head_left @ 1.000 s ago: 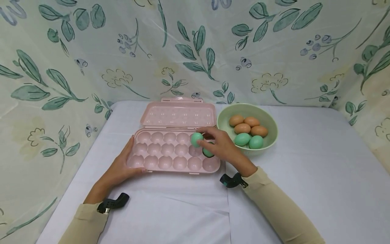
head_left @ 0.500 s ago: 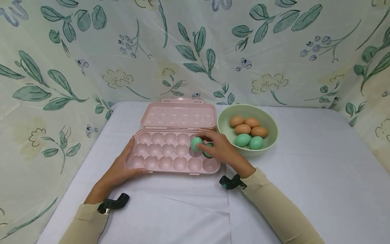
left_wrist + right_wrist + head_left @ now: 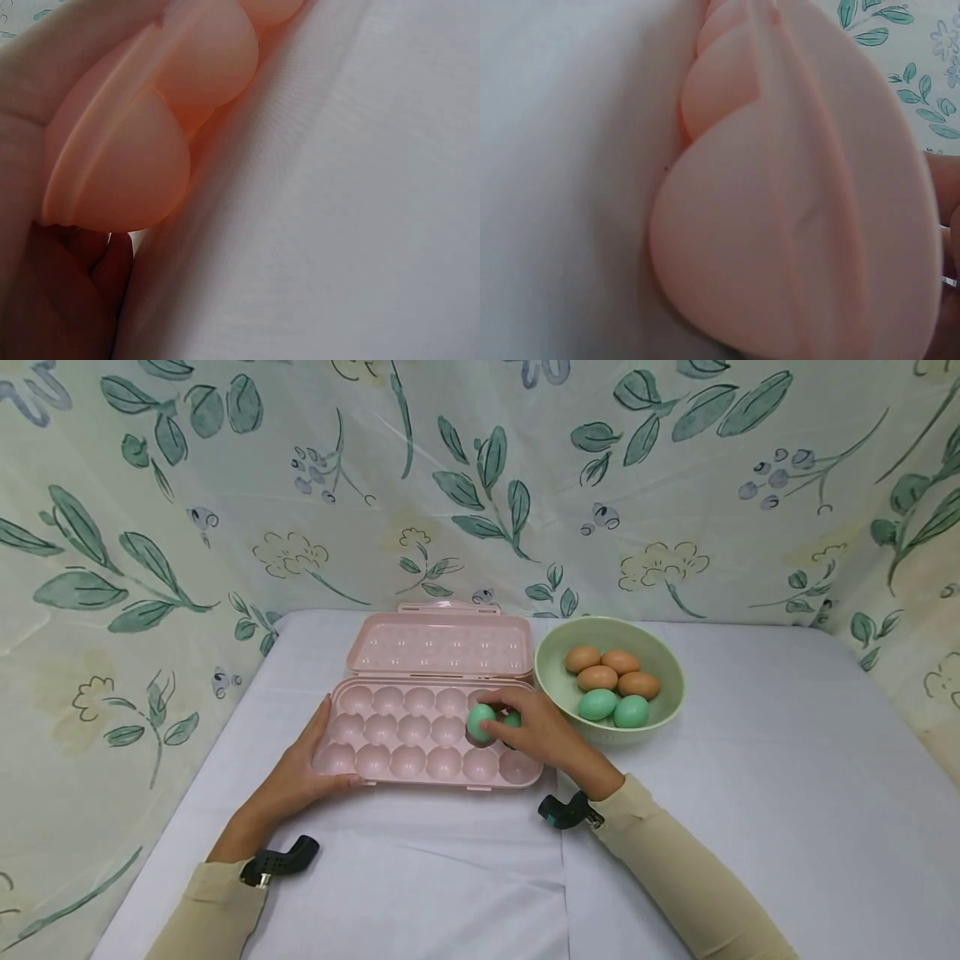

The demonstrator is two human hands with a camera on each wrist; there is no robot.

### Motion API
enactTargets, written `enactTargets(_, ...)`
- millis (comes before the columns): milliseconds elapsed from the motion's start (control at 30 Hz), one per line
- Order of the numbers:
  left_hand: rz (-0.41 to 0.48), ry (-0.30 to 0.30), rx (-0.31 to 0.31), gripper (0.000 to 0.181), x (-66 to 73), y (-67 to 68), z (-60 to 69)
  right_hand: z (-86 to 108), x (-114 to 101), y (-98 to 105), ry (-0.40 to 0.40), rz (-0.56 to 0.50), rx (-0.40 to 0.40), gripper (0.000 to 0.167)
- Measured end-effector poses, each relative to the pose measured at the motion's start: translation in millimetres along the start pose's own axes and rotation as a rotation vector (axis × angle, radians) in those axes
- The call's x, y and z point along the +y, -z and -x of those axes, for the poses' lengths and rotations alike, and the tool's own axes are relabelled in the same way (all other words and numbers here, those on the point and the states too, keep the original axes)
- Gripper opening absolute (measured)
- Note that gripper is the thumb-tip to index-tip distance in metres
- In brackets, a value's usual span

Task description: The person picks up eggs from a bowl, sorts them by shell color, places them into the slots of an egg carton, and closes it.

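pink all over, the egg tray (image 3: 408,760) lies in the head view with its lid (image 3: 442,642) folded open toward twelve o'clock. the left hand (image 3: 306,768) grips the tray's nine o'clock end. the right hand (image 3: 543,727) pinches a green egg (image 3: 480,722) at the tray's middle row, toward three o'clock; a second green egg (image 3: 512,720) shows partly behind that hand. between two and three, a bowl (image 3: 553,664) holds four brown eggs (image 3: 597,677) and two more green eggs (image 3: 597,704).

in the left wrist view, the left hand wraps the tray's end at ten o'clock. in the right wrist view, the right hand shows partly at three; its hold cannot be told there.
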State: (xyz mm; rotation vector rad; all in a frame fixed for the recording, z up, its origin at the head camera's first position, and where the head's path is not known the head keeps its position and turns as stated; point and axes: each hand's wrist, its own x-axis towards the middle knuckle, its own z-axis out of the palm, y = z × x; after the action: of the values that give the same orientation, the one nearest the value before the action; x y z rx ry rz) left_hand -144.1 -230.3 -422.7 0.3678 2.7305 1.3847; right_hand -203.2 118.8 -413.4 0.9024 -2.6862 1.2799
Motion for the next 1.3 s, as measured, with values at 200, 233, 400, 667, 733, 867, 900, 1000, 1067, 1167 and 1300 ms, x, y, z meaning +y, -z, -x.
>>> enactTargets(200, -0.032, 0.015, 0.013, 0.128, -30.9, -3.3, -8.4, -0.5, 0, -1, -0.002, 0.038, 0.001, 0.037)
enactTargets(233, -0.032, 0.013, 0.015, 0.128, -35.0, -3.8, -9.6, -0.6, 0, -2, -0.004, 0.044, 0.002, 0.036)
enactTargets(400, -0.021, 0.001, 0.015, 0.129, -41.2, -4.8, -11.2, -0.8, 1, -3, 0.000, 0.062, 0.003, 0.034)
enactTargets(667, -0.041, 0.013, 0.010, 0.128, -41.9, -6.4, -9.3, -0.1, -1, -3, 0.017, 0.050, 0.001, 0.031)
enactTargets(733, -0.042, 0.011, 0.009, 0.128, -42.6, -6.0, -9.8, -0.3, -1, -2, 0.015, 0.047, -0.003, 0.032)
enactTargets(867, -0.035, 0.006, 0.010, 0.128, -43.1, -5.3, -10.6, -0.3, -1, 0, -0.003, 0.041, -0.019, 0.032)
enactTargets(900, -0.035, 0.006, 0.011, 0.128, -43.0, -5.2, -10.4, -0.3, -2, 1, -0.007, 0.037, -0.024, 0.032)
enactTargets(1000, -0.033, 0.008, 0.011, 0.128, -42.3, -5.5, -10.5, -0.1, -2, 3, -0.010, 0.025, -0.031, 0.032)
enactTargets(1067, -0.032, 0.010, 0.008, 0.128, -41.8, -6.0, -10.3, 0.0, -3, 5, -0.010, 0.023, -0.027, 0.032)
enactTargets(1167, -0.032, 0.010, 0.007, 0.129, -42.0, -6.3, -10.1, 0.5, -5, 9, -0.015, 0.029, -0.016, 0.032)
enactTargets(1300, -0.031, 0.010, 0.009, 0.129, -42.5, -6.5, -10.1, 1.1, -9, 14, -0.025, 0.021, -0.003, 0.032)
